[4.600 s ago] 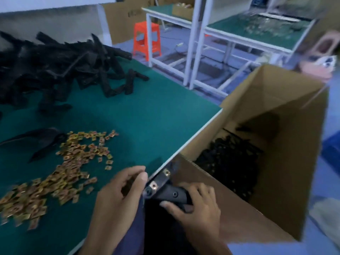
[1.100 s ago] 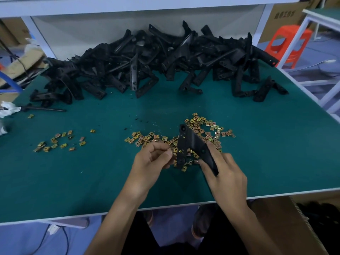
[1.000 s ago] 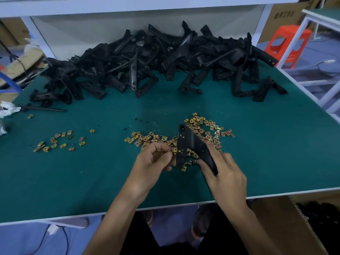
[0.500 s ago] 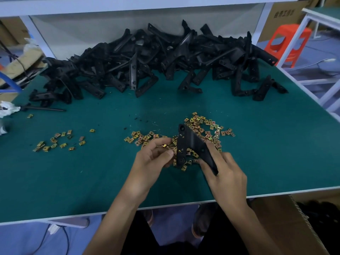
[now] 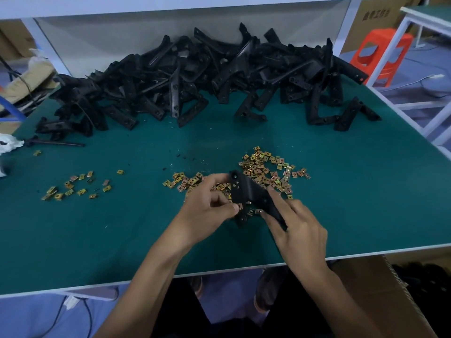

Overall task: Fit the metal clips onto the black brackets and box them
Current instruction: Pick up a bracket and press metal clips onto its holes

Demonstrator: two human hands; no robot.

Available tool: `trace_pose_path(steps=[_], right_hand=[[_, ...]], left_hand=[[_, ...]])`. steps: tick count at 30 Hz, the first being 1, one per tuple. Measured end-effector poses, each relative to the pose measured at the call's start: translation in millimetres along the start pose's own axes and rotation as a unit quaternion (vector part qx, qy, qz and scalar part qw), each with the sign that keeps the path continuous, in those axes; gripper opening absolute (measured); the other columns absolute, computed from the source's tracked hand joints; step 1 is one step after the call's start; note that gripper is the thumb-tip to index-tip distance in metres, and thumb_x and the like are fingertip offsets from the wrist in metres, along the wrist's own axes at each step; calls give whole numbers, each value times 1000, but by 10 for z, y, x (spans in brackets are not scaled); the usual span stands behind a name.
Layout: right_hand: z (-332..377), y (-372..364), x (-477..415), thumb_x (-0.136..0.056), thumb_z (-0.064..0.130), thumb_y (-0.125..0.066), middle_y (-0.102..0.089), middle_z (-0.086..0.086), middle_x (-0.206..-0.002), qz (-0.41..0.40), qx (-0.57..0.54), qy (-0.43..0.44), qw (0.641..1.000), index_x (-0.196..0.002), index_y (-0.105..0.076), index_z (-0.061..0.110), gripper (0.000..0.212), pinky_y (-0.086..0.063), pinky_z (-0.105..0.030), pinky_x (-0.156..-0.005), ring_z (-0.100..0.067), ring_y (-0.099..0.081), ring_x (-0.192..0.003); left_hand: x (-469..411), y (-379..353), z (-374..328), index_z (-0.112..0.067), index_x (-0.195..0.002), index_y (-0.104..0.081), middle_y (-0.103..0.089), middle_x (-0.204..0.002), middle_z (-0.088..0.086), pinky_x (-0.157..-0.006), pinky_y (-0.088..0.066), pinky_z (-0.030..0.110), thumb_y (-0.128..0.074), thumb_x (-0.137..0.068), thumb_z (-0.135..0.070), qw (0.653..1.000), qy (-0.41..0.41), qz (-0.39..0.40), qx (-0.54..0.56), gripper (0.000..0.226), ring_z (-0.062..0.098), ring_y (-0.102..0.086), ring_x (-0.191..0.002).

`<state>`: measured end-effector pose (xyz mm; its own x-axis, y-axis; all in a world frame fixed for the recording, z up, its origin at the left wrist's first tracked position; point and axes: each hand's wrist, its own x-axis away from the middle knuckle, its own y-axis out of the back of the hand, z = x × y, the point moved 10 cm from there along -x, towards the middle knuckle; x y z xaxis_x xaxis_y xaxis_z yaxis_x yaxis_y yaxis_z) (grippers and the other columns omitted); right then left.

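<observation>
The right fingers (image 5: 278, 201) are curled over the lower arm of a black bracket (image 5: 244, 191), the forefinger lying along its top face and the thumb beneath, so the right hand (image 5: 296, 229) grasps it firmly. The left fingers (image 5: 234, 209) are bent in against the bracket's other side, thumb tip pressed to its near edge and forefinger reaching up by its top end; the left hand (image 5: 207, 206) grips the same bracket, and whether a clip sits between those fingertips cannot be told. The bracket is held tilted just above the bench (image 5: 353, 196), over the near edge of the main heap of metal clips (image 5: 267, 167), which spreads behind and to the left of the hands. A smaller scatter of clips (image 5: 73, 187) lies well apart on the left. Along the back of the bench a big pile of black brackets (image 5: 195, 76) runs nearly from side to side. A thin black rod (image 5: 57, 143) lies at the far left beside a white rag (image 5: 8, 145). Below the bench's near right corner stands a cardboard box (image 5: 380, 301) with dark parts inside, and an orange stool (image 5: 380, 54) stands beyond the bench's right end.
</observation>
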<state>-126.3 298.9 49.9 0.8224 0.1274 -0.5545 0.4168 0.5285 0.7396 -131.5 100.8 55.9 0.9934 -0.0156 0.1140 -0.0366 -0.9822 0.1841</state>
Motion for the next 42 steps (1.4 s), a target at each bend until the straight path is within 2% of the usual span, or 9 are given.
trace_pose_path(steps=[5, 9, 12, 18, 23, 29, 32, 37, 42], right_hand=[[-178, 17, 3, -92, 44, -70, -56, 9, -95, 10, -91, -111, 990, -141, -52, 38, 52, -46, -32, -64, -17, -59, -81], [-345, 173, 32, -92, 40, -67, -61, 0, -105, -58, -142, -191, 970, -144, -55, 26, 55, -37, -25, -74, -14, -56, -93], [-363, 193, 27, -92, 34, -70, -63, -4, -104, -61, -155, -206, 964, -144, -56, 20, 55, -36, -22, -74, -15, -57, -92], [-339, 176, 35, -92, 33, -72, -61, -2, -100, -47, -154, -207, 965, -144, -57, 23, 55, -45, -34, -76, -20, -61, -89], [-318, 164, 32, -92, 33, -73, -60, 0, -97, -42, -154, -201, 966, -144, -57, 26, 55, -52, -39, -75, -22, -62, -85], [-241, 157, 24, -92, 38, -70, -57, 4, -94, -50, -118, -157, 979, -141, -59, 24, 52, -49, -34, -66, -18, -61, -79], [-170, 128, 17, -96, 46, -66, -55, 6, -92, -42, -90, -119, 988, -141, -58, 28, 49, -48, -32, -59, -18, -60, -74], [-78, 49, 11, -93, 51, -57, -56, 2, -90, -18, -35, -65, 997, -142, -50, 33, 53, -48, -34, -51, -22, -61, -74], [-30, 22, 13, -93, 49, -58, -52, 6, -91, -5, -12, -40, 999, -143, -50, 34, 53, -46, -33, -47, -21, -59, -73]], left_hand=[[-71, -15, -88, -27, -124, -60, -77, -85, -4, -69, -51, 18, -66, -97, -15, 998, -22, -13, 62, 30, 8, -68, -77], [-90, 86, -125, -32, -99, -68, -71, -86, -17, -69, -47, 14, -63, -99, -22, 985, -74, -84, -128, 11, 0, -64, -79], [-46, -151, -78, -28, -91, -70, -68, -82, -16, -70, -46, 17, -68, -94, -24, 960, -102, -24, -261, 6, 1, -62, -81], [1, -330, 17, -23, -99, -73, -61, -90, -6, -85, -43, 33, -74, -88, -33, 918, -129, 4, -375, 14, 12, -53, -89], [3, -367, -79, -20, -107, -74, -63, -99, -3, -86, -32, 24, -64, -98, -29, 885, -179, 6, -430, 16, 17, -52, -96], [-36, -105, 74, -26, -98, -63, -73, -88, -12, -79, -54, 23, -53, -104, -23, 990, -46, -53, -120, 12, 4, -68, -85], [-51, 22, 122, -26, -92, -69, -75, -86, -3, -79, -58, 34, -57, -102, -18, 996, -12, -78, -30, 18, 11, -69, -80], [-44, 151, 63, -36, -102, -76, -61, -74, -8, -65, -44, 16, -51, -104, -12, 994, -26, -104, 33, 35, 5, -51, -68], [-54, 203, 18, -33, -98, -77, -74, -92, -1, -85, -49, 27, -63, -98, -12, 987, -16, -128, 92, 25, 8, -63, -86]])
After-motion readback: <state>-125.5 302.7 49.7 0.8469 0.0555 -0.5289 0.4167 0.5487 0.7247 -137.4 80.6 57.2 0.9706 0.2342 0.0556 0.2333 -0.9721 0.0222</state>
